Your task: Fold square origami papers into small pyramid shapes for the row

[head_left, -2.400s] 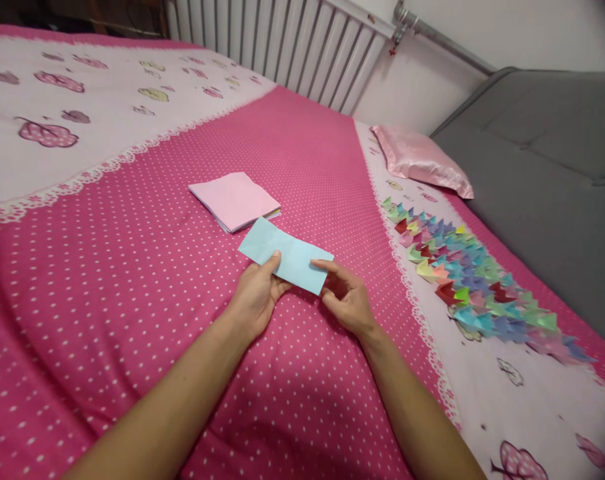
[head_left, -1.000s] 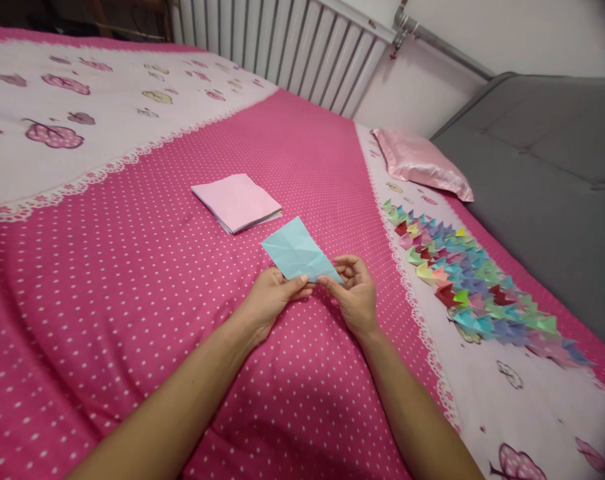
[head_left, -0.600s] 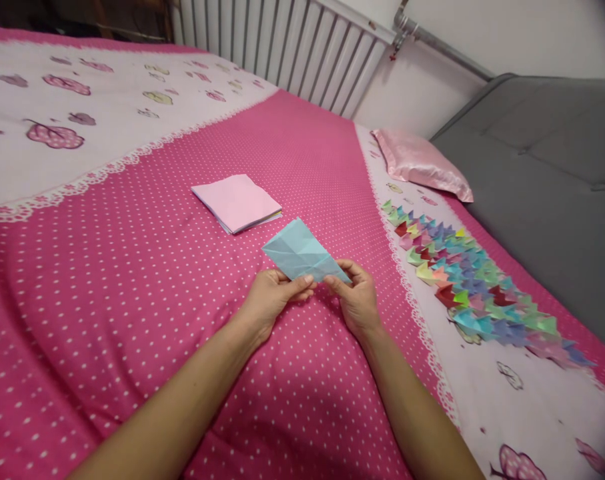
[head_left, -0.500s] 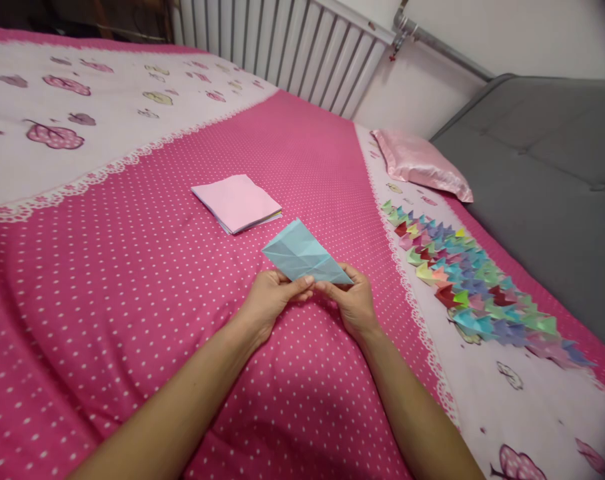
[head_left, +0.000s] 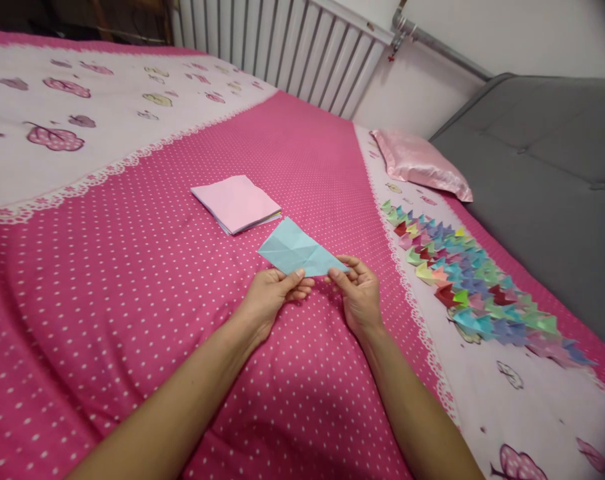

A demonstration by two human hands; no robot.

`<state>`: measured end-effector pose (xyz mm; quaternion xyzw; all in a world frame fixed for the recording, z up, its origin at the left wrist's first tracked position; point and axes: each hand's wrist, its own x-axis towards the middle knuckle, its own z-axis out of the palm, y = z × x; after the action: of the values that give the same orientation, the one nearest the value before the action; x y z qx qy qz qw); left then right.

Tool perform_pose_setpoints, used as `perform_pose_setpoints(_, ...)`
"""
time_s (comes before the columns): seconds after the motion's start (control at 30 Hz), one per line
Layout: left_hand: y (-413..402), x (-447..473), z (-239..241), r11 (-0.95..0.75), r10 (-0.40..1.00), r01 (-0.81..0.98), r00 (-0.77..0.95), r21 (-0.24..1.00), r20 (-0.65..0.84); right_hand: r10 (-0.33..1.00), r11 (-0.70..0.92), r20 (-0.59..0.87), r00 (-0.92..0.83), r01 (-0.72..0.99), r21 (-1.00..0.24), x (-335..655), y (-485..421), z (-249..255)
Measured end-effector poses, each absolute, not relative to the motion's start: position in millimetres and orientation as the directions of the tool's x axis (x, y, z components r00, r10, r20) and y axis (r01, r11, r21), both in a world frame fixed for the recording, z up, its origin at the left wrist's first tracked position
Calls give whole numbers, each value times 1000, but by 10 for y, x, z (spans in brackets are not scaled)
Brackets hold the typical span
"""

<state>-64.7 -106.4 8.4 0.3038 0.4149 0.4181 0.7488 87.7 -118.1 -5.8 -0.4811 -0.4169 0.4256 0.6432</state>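
Blue paper point(head_left: 302, 252), 1 piece, is held by 2 hands point(head_left: 267, 297) point(head_left: 361, 293) near 1 stack point(head_left: 237, 203).

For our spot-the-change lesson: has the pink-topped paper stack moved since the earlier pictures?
No. Against the radiator, the paper stack shows no visible shift in any direction.

On bed point(head_left: 132, 267), bears paper stack point(head_left: 237, 203) on dotted pink sheet point(head_left: 307, 143); at right, carries rows of folded papers point(head_left: 501, 294) and pillow point(head_left: 422, 160).

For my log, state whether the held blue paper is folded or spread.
Folded: the blue paper tapers to a point at the right hand, creases crossing it.
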Motion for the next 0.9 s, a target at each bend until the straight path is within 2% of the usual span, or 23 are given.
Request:
perform_pose_setpoints(0.4,-1055,-639,75,463,884,-402,266,790,-384,847,298,201,491,-127,-946,937,-1123,-50)
perform_pose_setpoints(0.57,-1064,-643,79,387,922,-414,171,824,-347,789,363,287,543,-36,-931,951,-1125,-49)
perform_pose_setpoints(0.7,-1076,-637,85,279,960,-298,67,913,-271,840,354,351,414,73,-932,904,-1184,-37)
perform_pose_setpoints(0.8,-1088,-646,67,184,983,-156,51,970,-179,937,262,272,220,75,-962,867,-1232,-18)
perform_pose_setpoints(0.9,-1123,-673,54,-16,999,74,53,997,12,979,181,182,94,20,-983,852,-1252,-4)
